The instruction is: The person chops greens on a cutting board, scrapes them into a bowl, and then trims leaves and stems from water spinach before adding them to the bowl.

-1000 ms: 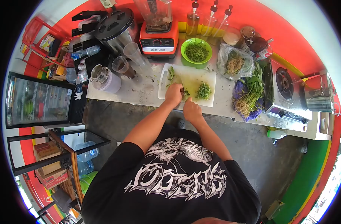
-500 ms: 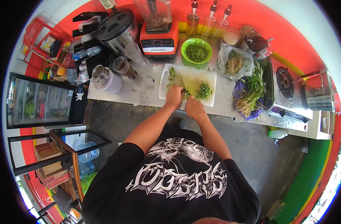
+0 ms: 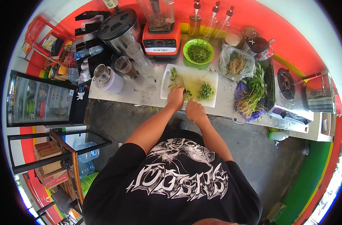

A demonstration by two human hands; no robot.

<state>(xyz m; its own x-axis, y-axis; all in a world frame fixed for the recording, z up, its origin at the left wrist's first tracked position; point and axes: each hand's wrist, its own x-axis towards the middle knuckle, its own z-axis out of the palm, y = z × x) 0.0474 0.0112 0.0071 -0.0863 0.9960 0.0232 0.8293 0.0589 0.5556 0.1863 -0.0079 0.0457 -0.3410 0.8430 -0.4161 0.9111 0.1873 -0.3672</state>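
A person works at a table [image 3: 224, 98], right hand [image 3: 195, 110] clamped on a knife [image 3: 184, 83] and left hand [image 3: 175, 97] closed on leafy greens [image 3: 188, 93] over a white cutting board [image 3: 201, 77]. The board lies close to the table's front edge, its far side just short of a green bowl [image 3: 196, 64] of chopped leaves. Open tabletop stretches left toward a pitcher [image 3: 113, 84]; a narrower strip separates the board from a rooted bundle [image 3: 256, 89] at right. Counted: one knife, one board, one chopped pile [image 3: 206, 91] right of the blade, one bowl, one blender [image 3: 161, 41], two clear cups [image 3: 126, 67] and three pump bottles [image 3: 195, 24] along the back.
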